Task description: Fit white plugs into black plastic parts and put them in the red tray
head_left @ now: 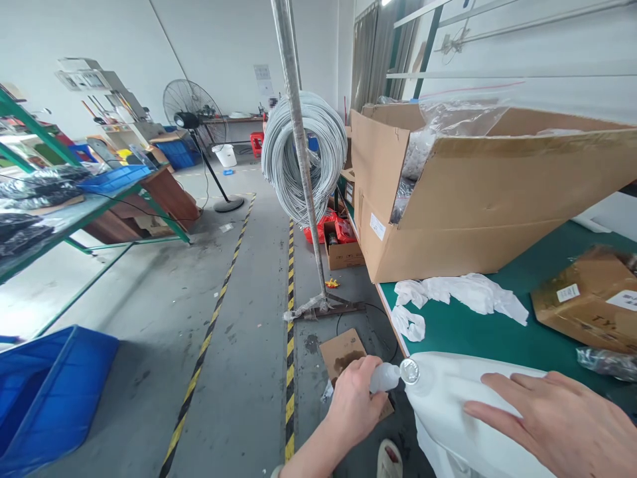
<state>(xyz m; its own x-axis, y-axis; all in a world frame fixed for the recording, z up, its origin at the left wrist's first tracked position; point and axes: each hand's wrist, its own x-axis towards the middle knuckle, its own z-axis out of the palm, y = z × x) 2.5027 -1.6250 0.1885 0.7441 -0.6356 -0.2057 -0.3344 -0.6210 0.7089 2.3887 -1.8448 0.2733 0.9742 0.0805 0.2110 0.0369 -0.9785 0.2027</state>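
My left hand [355, 401] is closed around a small translucent white bottle [384, 378], whose neck points at the mouth of a large white plastic jug [462, 385]. A round silvery piece [410, 372], which looks like foil, covers the jug's mouth. Bottle and jug mouth are very near each other; whether they touch I cannot tell. The jug lies tilted at the edge of the green table [517, 265], its mouth toward the aisle. My right hand [557, 418] grips the jug from above, thumb and fingers spread over its side. The jug's handle is not visible.
Crumpled white cloth [468, 292] and a large open carton [488, 192] lie beyond the jug. A brown box [592, 299] sits at right. On the floor are a stained cardboard piece [343, 348], a metal stand [303, 146] with coiled cable [276, 159], and a blue bin [94, 372].
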